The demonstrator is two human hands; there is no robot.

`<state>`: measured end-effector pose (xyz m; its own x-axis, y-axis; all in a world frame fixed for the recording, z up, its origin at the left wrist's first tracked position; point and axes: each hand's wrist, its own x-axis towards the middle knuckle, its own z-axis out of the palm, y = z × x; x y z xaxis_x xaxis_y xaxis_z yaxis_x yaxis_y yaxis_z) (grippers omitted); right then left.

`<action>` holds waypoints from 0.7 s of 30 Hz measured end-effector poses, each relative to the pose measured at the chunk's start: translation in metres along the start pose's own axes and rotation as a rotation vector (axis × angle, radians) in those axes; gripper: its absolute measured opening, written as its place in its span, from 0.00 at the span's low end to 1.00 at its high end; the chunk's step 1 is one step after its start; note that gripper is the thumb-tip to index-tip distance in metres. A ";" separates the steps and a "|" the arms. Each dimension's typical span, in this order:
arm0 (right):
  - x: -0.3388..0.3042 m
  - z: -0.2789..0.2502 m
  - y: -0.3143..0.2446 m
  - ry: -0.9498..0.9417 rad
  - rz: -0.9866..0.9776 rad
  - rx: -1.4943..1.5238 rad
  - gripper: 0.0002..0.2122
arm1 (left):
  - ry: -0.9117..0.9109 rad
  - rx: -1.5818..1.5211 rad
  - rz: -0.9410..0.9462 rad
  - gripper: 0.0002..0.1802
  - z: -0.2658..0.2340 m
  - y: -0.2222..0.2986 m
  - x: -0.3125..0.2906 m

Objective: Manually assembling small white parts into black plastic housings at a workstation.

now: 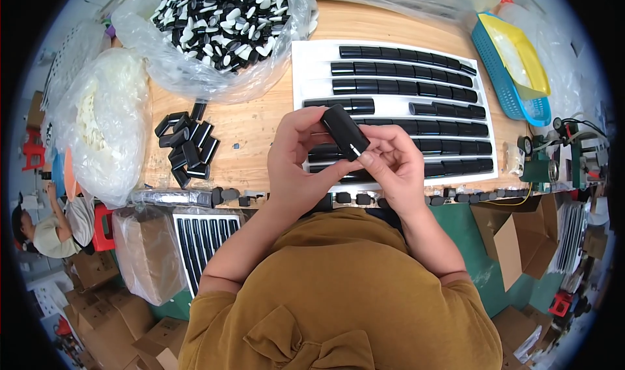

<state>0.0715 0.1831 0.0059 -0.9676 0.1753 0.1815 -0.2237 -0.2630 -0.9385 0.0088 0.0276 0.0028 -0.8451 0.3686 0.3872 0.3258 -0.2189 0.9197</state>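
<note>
Between my hands, above the near half of a white tray (317, 54), is a glossy black oval tube-like piece (344, 130), tilted with its upper end to the left. My left hand (293, 161) grips it along its left side. The thumb and fingers of my right hand (400, 168) pinch its lower right end, where a small bright spot shows. Rows of similar black pieces (403, 86) lie in the tray, and one row has a gap in its middle. My hands and forearms partly cover the nearer rows.
A plastic bag (140, 41) of black and white pieces stands at the back left, near loose black pieces (189, 145). Left of these is a bag of whitish pieces (97, 122). A blue basket (498, 77) with a yellow tray (537, 70) sits right. Cardboard boxes (527, 233) stand below.
</note>
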 end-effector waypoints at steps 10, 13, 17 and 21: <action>0.009 -0.013 -0.007 0.014 0.156 -0.089 0.15 | -0.053 -0.124 -0.134 0.30 -0.016 0.007 0.001; 0.010 -0.010 -0.013 -0.022 0.081 -0.207 0.16 | -0.070 -0.275 -0.461 0.24 -0.022 0.022 0.007; 0.009 -0.012 -0.008 -0.024 0.111 -0.201 0.15 | -0.115 -0.269 -0.534 0.20 -0.025 0.019 0.006; 0.008 -0.012 -0.008 0.039 0.138 -0.156 0.13 | -0.067 -0.262 -0.541 0.16 -0.023 0.020 0.004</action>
<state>0.0664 0.1980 0.0110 -0.9819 0.1849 0.0397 -0.0659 -0.1376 -0.9883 0.0025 0.0043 0.0213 -0.8308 0.5436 -0.1197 -0.2648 -0.1969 0.9440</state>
